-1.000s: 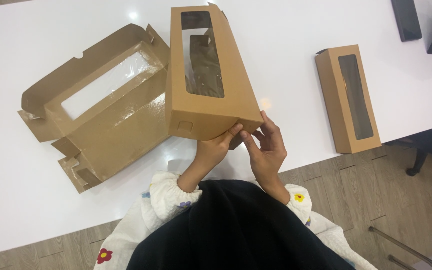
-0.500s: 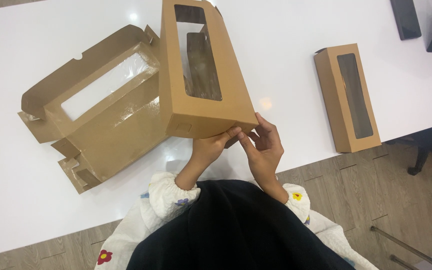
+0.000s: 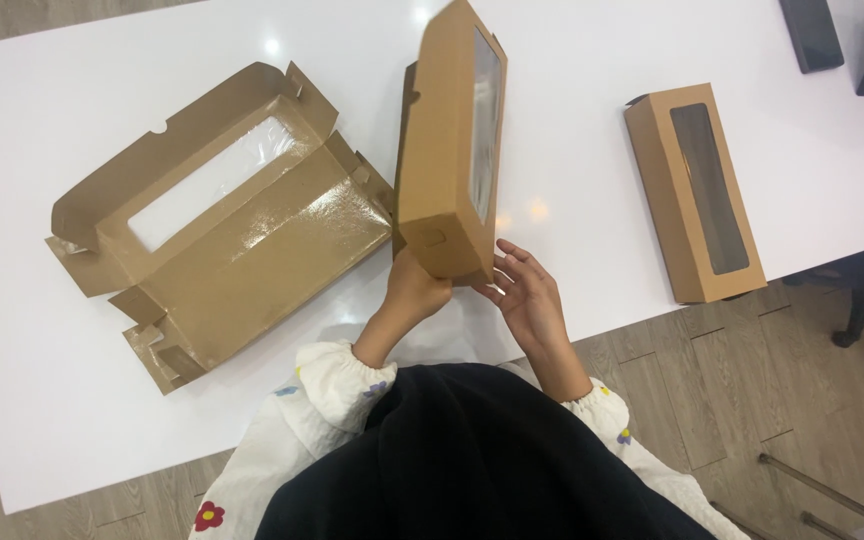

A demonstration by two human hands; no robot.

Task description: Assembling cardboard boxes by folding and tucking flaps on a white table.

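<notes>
Gripping the near end of the folded kraft window box [image 3: 449, 150], the left hand [image 3: 414, 290] closes its grip around the bottom corner and props the box on edge above the white bench [image 3: 572, 160], while the right hand [image 3: 527, 295] lies open with only its fingertips [image 3: 497, 262] against that same end. Thin card with a clear film window looks light and fairly stiff along its folds yet easy to dent, so the corners and end panels seem the safer hold. Left of the grip lies an unfolded flat box [image 3: 222, 220]; well to its right sits a finished closed box [image 3: 697, 190].
</notes>
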